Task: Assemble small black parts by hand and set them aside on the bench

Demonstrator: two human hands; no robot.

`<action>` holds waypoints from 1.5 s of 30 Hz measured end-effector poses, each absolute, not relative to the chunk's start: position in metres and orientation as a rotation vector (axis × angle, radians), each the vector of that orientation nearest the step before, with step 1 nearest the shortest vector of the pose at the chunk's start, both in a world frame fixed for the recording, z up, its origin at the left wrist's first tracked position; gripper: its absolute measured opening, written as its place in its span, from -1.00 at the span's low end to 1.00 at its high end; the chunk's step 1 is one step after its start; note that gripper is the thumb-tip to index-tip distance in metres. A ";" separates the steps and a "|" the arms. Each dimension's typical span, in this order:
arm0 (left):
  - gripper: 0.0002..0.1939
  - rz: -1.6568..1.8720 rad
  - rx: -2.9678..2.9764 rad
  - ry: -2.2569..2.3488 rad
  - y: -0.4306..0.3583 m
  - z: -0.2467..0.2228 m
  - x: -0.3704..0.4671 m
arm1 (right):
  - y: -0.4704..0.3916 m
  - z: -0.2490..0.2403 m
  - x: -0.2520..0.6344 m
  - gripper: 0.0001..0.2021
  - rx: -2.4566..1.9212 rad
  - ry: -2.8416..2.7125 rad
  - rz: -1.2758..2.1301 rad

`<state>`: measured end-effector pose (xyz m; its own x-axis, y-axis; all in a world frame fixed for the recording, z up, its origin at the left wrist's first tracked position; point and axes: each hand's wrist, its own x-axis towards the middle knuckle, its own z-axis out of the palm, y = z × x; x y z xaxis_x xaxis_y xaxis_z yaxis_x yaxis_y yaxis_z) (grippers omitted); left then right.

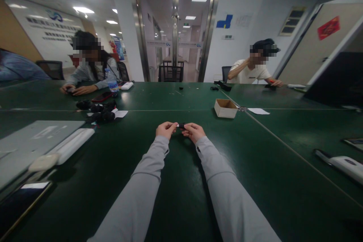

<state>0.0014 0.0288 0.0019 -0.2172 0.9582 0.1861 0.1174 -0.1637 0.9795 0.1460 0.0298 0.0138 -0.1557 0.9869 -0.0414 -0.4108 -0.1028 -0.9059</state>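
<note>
Both arms reach forward over the green table [181, 166]. Between my hands is a small, dark, rod-shaped piece [181, 125] with a silvery part toward its left end; its exact kind is too small to tell. My left hand [166, 129] pinches the left end between thumb and fingertips. At the other end, the thumb and fingers of my right hand [194, 132] close on it. The piece lies roughly level, just above the tabletop, and its ends are covered by my fingertips.
An open cardboard box [225, 110] stands ahead to the right, near a white paper [258, 111]. Black bundled items [99, 111] and a water bottle [112, 83] are to the left. A grey panel [36, 140] and phone [25, 200] lie nearer. Two people sit across.
</note>
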 end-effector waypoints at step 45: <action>-0.72 1.541 1.547 1.231 0.026 0.001 0.005 | 0.035 0.009 0.150 -0.76 -0.850 -0.947 1.543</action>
<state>0.0046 0.0264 0.0010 -0.1176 0.9117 0.3937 0.1829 -0.3698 0.9109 0.1495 0.0351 0.0092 -0.1602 0.9865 -0.0338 -0.4167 -0.0986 -0.9037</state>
